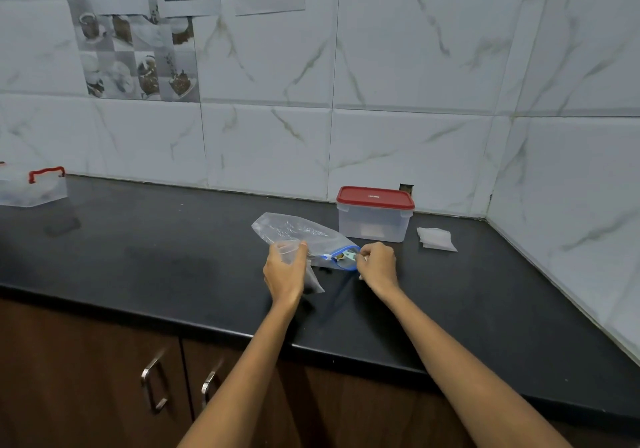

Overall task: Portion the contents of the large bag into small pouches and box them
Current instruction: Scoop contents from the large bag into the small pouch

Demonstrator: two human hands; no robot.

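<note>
A large clear bag with a blue zip rim lies on the black counter, its mouth toward the right. My left hand grips a small clear pouch beside the bag's middle. My right hand pinches a small pale scoop at the bag's blue mouth, with brownish bits on it. Behind the bag stands a clear box with a red lid, which is on. A stack of small clear pouches lies to the right of the box.
Another clear container with red handles sits at the far left of the counter. Tiled walls close the back and the right side, forming a corner. Wooden cabinet doors with metal handles are below the counter's front edge.
</note>
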